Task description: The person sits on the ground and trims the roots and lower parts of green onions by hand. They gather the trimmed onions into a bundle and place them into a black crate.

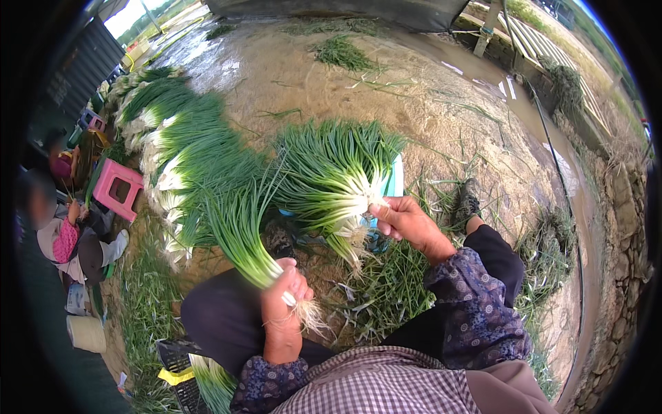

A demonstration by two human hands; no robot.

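My left hand point(289, 287) is closed around a bunch of spring onions point(243, 235) just above the roots. Their green leaves fan up and to the left, while the pale roots hang below my fist. With thumb and fingers, my right hand point(408, 222) pinches the white root ends of spring onions at the near right edge of a larger heap point(336, 165). That heap lies on a light-blue plastic support point(397, 176), mostly hidden beneath the leaves. How many stalks the right fingers grip cannot be made out.
Bundled spring onions point(181, 155) lie in a long row at left. Two people sit beyond them, near a pink plastic stool point(118, 189). A black crate point(178, 370) holding more onions stands by my left leg. Leaf trimmings point(388, 290) litter the ground; a black hose point(556, 155) runs along the right.
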